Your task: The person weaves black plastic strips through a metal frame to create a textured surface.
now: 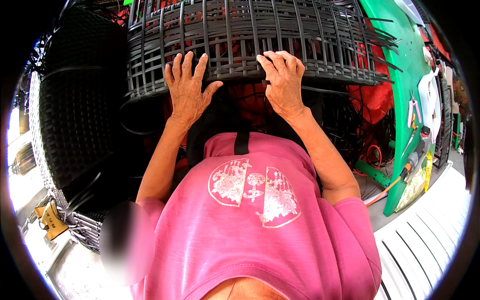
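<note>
A black woven panel (240, 35) of flat plastic strips curves across the top of the view, with loose strip ends sticking out at its right side. My left hand (187, 90) lies on its near lower edge, fingers spread and thumb held apart. To the right, my right hand (285, 85) has its fingers bent against the weave and its thumb by the lower edge, gripping the panel there. Whether a single strip is pinched in those fingers is hidden.
A tall dark woven piece (75, 110) stands at the left. At the right is a green board (400, 115) with pink-handled cutters (414, 111) and a corded tool (414, 160) beside it. Red material (372, 100) and tangled black strips (345, 117) lie beneath the panel.
</note>
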The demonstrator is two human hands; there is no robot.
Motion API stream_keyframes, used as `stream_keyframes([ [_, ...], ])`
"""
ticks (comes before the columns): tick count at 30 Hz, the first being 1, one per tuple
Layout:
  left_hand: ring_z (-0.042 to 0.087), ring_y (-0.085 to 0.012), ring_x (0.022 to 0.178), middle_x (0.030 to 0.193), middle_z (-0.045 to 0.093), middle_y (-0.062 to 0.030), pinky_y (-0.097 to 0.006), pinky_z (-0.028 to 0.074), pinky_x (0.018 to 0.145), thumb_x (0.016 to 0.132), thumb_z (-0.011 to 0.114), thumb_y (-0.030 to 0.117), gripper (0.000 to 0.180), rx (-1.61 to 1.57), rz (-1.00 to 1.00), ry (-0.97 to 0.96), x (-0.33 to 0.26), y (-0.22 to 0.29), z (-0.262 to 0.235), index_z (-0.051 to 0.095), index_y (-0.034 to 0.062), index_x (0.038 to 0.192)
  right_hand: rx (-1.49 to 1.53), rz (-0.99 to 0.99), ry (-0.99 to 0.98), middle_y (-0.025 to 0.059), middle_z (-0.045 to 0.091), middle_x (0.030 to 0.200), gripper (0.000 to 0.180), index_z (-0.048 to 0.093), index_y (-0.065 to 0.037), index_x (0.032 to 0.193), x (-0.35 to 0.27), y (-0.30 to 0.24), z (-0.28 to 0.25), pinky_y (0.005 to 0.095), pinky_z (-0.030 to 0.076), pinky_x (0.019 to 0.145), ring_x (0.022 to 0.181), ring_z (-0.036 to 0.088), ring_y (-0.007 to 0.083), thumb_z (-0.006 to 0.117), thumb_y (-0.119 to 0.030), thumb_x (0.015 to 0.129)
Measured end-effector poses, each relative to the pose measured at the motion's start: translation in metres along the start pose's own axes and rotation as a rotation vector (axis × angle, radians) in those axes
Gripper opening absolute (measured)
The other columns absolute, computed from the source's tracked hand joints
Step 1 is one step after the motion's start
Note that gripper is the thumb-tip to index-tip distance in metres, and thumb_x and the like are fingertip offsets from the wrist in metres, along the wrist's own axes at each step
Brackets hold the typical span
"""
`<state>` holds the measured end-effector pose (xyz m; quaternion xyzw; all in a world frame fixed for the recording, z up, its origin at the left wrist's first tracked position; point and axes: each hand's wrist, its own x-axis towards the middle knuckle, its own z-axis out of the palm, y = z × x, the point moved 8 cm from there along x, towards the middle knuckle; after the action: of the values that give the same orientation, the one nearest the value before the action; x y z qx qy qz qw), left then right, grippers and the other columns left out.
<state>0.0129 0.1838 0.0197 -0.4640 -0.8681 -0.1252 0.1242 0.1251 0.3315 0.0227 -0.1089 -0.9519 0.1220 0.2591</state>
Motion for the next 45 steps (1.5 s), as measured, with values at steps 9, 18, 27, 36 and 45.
stream_keyframes([
  [9, 0.036, -0.0343, 0.123, 0.13, 0.044, -0.0126, -0.049, 0.022, 0.106, 0.083, 0.062, 0.039, 0.058, -0.045, 0.001, -0.014, -0.014, -0.005, 0.0, 0.046, 0.0095, 0.131, -0.014, -0.006, -0.029, 0.005, 0.054, 0.115, 0.049, 0.06, -0.009, 0.112, -0.005, -0.002, -0.001, 0.0438, 0.026, 0.099, 0.111, 0.043, 0.026, 0.055, 0.004, 0.066],
  [18, 0.029, -0.0323, 0.131, 0.139, 0.038, -0.01, -0.051, 0.017, 0.107, 0.078, 0.067, 0.04, 0.065, -0.021, -0.04, 0.005, -0.022, -0.026, -0.014, 0.045, 0.012, 0.133, 0.05, -0.057, 0.012, 0.0046, 0.054, 0.117, 0.047, 0.06, -0.007, 0.11, 0.006, -0.022, -0.004, 0.0434, 0.027, 0.097, 0.112, 0.043, 0.0275, 0.056, 0.005, 0.065],
  [27, 0.031, -0.0315, 0.13, 0.139, 0.039, -0.0103, -0.05, 0.017, 0.108, 0.082, 0.063, 0.039, 0.064, 0.042, -0.066, -0.076, -0.03, -0.044, -0.005, 0.04, 0.0138, 0.137, -0.028, -0.028, -0.07, 0.005, 0.054, 0.119, 0.048, 0.056, -0.01, 0.119, 0.003, -0.03, 0.018, 0.0456, 0.022, 0.101, 0.115, 0.042, 0.0271, 0.054, 0.003, 0.073],
  [36, 0.03, -0.0299, 0.132, 0.141, 0.037, -0.0083, -0.051, 0.017, 0.107, 0.075, 0.069, 0.044, 0.074, 0.022, -0.059, 0.035, -0.034, -0.052, -0.024, 0.042, 0.0109, 0.135, -0.026, -0.029, -0.053, 0.0043, 0.052, 0.124, 0.044, 0.056, -0.009, 0.119, 0.002, -0.028, 0.015, 0.0434, 0.023, 0.102, 0.117, 0.041, 0.0262, 0.053, 0.002, 0.076],
  [45, 0.03, -0.0322, 0.131, 0.142, 0.035, -0.0086, -0.052, 0.023, 0.105, 0.075, 0.069, 0.043, 0.069, 0.082, -0.109, -0.068, -0.045, -0.101, -0.029, 0.045, 0.0156, 0.134, 0.087, -0.194, -0.067, 0.0029, 0.053, 0.124, 0.051, 0.056, -0.009, 0.12, 0.025, -0.075, 0.032, 0.0493, 0.024, 0.1, 0.118, 0.041, 0.0274, 0.053, 0.005, 0.071],
])
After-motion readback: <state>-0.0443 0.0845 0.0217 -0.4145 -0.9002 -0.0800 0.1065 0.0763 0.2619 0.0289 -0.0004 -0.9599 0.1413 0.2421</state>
